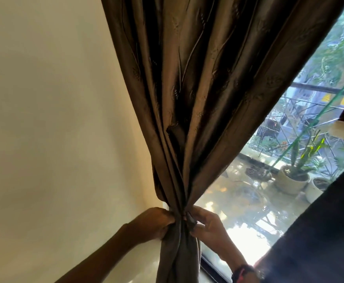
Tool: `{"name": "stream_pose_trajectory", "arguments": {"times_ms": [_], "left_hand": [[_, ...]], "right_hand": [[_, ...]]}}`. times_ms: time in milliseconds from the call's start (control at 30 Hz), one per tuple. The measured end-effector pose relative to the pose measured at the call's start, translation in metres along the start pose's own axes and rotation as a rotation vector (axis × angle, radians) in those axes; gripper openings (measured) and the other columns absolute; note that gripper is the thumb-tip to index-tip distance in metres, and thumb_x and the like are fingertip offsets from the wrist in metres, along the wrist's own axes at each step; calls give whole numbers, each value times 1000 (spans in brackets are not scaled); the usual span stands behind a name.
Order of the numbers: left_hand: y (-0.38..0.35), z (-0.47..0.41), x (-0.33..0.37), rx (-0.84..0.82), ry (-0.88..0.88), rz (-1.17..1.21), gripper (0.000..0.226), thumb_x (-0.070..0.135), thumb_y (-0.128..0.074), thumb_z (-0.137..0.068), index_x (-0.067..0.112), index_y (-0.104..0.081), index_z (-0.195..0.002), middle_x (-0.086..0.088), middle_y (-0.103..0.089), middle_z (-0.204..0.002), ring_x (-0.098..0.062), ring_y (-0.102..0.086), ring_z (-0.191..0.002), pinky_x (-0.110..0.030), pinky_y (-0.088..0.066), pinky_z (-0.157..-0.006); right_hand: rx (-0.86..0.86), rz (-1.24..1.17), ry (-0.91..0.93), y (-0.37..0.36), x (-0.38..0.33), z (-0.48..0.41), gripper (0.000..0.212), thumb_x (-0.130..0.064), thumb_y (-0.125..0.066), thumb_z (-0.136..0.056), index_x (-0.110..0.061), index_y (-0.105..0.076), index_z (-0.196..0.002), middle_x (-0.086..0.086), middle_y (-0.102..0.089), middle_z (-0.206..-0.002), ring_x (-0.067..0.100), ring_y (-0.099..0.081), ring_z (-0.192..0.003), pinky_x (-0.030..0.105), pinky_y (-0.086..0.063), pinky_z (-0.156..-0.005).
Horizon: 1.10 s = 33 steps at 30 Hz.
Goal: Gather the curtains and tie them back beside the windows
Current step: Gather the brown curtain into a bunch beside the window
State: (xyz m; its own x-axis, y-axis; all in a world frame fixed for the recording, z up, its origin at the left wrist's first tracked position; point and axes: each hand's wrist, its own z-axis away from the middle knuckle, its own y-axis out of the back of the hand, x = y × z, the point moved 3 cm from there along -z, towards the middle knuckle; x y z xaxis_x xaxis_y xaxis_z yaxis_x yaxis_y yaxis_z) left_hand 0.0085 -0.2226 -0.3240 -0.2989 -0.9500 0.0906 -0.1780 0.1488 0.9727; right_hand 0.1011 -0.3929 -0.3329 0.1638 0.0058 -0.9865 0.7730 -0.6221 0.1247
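two plant pots [291, 181] (outside) beyond curtain [197, 99]

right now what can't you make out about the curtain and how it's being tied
Head view only.
The dark strip pinched by the right hand: folds hide whether it circles the curtain.
Fingertips of the left hand: hidden by the gathered cloth.
Curtain top and hem: cut off by the frame edges.
Any wall hook: none visible.

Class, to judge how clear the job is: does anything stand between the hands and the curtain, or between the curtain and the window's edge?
Nothing visible does. The left hand and right hand already grip the gathered curtain from either side, and it hangs next to the wall beside the window.
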Motion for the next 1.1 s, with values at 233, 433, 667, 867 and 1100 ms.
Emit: {"name": "stream_pose_trajectory", "arguments": {"times_ms": [233, 433, 667, 867, 1100], "left_hand": [[4, -2, 14, 162, -408, -445, 28, 31, -73, -82, 21, -69, -108, 2, -70, -114, -21, -62, -111, -34, -54, -91], [16, 0, 31, 276, -603, -645, 27, 25, -46, -100, 17, -55, -125, 1, -50, -133, -18, -48, -114, -28, -43, -99], [19, -6, 36, 164, -637, -735, 29, 32, -67, -89, 19, -65, -115, -2, -64, -127, -21, -57, -120, -37, -34, -111], [41, -2, 31, 87, -585, -656, 22, 37, -68, -87, 27, -69, -107, -1, -64, -130, -18, -61, -117, -32, -49, -100], [40, -7, 28, 71, -420, -541, 31, 42, -72, -79, 27, -72, -106, 3, -67, -126, -16, -64, -111, -30, -52, -94]], "right_hand": [[379, 261, 141, -12, 1, 12, 30, 8, -71, -79, -14, -77, -99, -18, -74, -89, -3, -71, -82, 20, -58, -76], [477, 166, 132, -17, 4, 17, 27, 11, -71, -77, -12, -79, -89, -7, -76, -78, 1, -70, -74, 9, -50, -67], [480, 208, 169, -17, 9, 18, 30, 10, -70, -77, -15, -79, -90, -17, -75, -76, -1, -69, -71, 9, -49, -67], [443, 153, 158, -13, 16, 21, 27, 3, -69, -85, -17, -78, -101, -15, -76, -92, 6, -73, -87, 19, -57, -77], [427, 270, 231, -17, 20, 23, 34, 3, -73, -82, -20, -75, -107, -20, -73, -103, 2, -70, -94, 16, -54, -83]]}}
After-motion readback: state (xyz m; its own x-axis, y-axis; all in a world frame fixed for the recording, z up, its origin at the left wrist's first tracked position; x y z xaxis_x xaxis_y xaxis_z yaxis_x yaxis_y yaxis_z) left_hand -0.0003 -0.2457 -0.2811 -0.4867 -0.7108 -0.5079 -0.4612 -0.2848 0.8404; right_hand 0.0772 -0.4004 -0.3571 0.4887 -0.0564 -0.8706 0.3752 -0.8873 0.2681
